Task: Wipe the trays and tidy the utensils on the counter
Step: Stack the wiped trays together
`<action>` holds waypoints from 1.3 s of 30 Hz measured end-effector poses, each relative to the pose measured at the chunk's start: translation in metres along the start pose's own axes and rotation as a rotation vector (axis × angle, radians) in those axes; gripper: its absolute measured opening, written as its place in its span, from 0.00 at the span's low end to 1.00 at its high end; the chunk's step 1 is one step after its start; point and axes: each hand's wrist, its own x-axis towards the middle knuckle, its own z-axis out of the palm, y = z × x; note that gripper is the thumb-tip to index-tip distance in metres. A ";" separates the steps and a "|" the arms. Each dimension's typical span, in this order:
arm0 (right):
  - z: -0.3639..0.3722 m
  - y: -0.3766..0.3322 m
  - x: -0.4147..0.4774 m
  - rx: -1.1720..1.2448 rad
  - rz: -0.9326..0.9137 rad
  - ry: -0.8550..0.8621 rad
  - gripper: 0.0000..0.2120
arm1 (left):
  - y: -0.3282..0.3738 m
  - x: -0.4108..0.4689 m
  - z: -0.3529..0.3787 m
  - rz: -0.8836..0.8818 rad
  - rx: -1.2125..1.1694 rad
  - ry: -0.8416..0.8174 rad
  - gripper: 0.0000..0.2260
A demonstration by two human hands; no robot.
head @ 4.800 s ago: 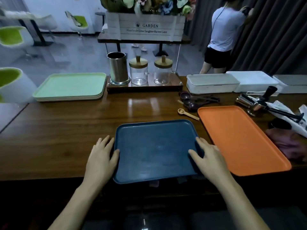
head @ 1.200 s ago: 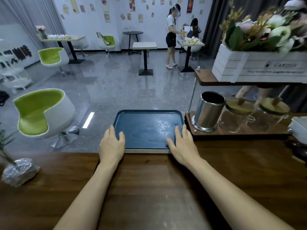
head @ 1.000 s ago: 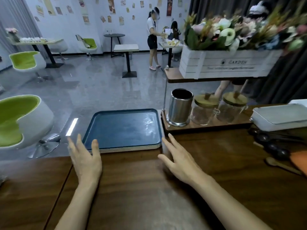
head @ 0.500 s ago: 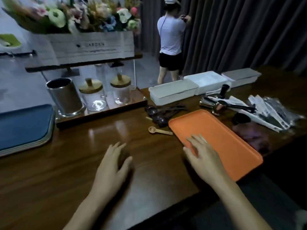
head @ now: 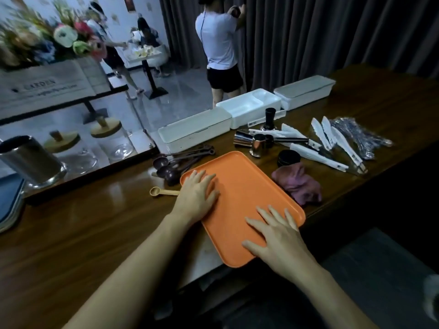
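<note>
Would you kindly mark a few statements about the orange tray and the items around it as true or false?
1. The left hand and the right hand both rest on the orange tray, fingers straight. True.
2. The purple cloth lies on the tray. False: it lies on the counter, right of the tray.
3. A light wooden spoon lies left of the tray. True.
4. The dark measuring spoons stand in the metal cup. False: they lie on the counter beyond the tray.
</note>
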 end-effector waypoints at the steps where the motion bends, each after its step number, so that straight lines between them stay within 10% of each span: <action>1: -0.001 0.005 0.000 0.006 -0.021 0.010 0.33 | -0.006 0.002 0.000 -0.007 0.045 0.003 0.29; 11: 0.004 0.028 -0.032 0.297 0.008 0.503 0.15 | -0.018 0.015 -0.008 -0.088 0.165 -0.083 0.43; 18: 0.015 0.021 -0.046 0.497 0.223 0.105 0.43 | -0.014 0.016 -0.014 -0.123 0.158 -0.060 0.44; 31: -0.013 0.016 -0.009 0.538 0.168 0.221 0.47 | -0.021 -0.059 -0.045 -0.340 -0.185 0.301 0.37; 39: -0.012 -0.064 0.049 0.601 0.051 0.158 0.45 | -0.071 -0.171 -0.078 -0.750 -0.203 0.430 0.51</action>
